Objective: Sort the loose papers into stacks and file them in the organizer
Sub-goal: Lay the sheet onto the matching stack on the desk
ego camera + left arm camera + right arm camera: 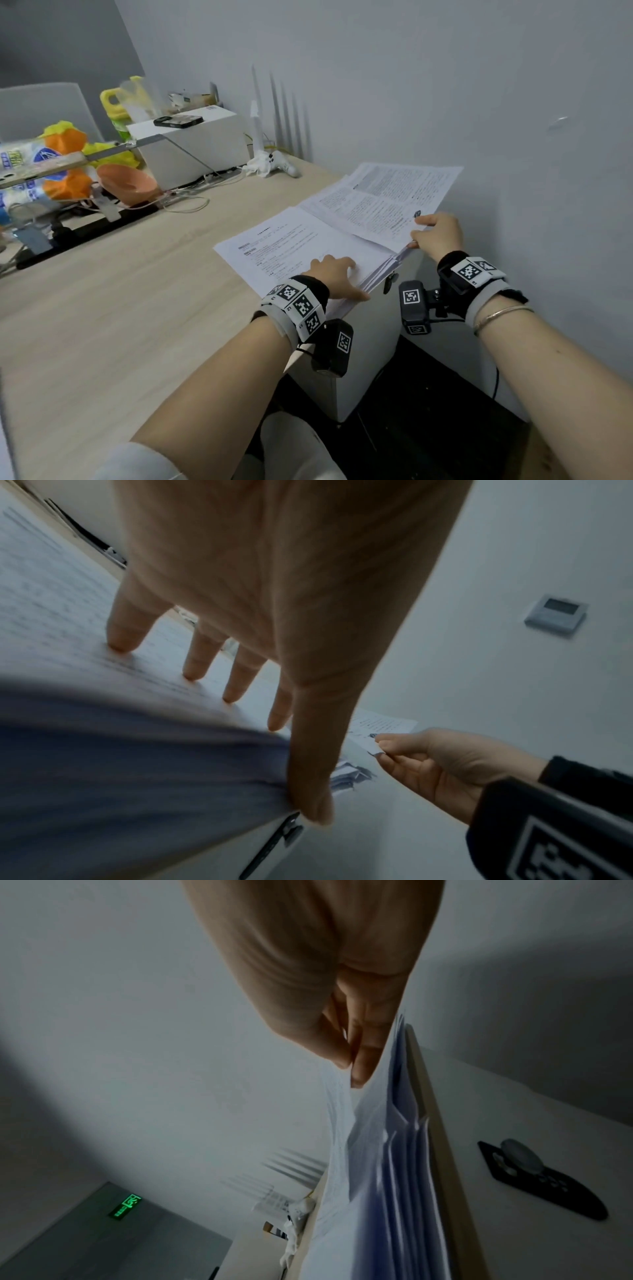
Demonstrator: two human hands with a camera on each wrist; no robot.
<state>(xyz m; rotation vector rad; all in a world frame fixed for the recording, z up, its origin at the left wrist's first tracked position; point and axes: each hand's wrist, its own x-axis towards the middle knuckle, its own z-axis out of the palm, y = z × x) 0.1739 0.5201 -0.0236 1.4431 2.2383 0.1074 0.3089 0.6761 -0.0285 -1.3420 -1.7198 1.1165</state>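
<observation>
A thick stack of printed papers (291,246) lies at the right end of the wooden desk (120,291), its edges overhanging. My left hand (337,272) rests flat on the near sheet. Its straight fingers (195,666) press down with their tips, and the thumb lies along the stack's edge. My right hand (436,233) pinches the near right corner of the far top sheet (394,195) between thumb and finger (358,1069). That sheet (339,1137) is lifted off the fanned pile (400,1177). Tall thin upright dividers (274,102) stand against the wall behind.
The wall runs close along the right of the papers. A white box (191,147) with a phone (178,121) on top, an orange bowl (126,183), cables and a white gadget (274,163) crowd the desk's back. A white cabinet (370,359) stands under the desk end.
</observation>
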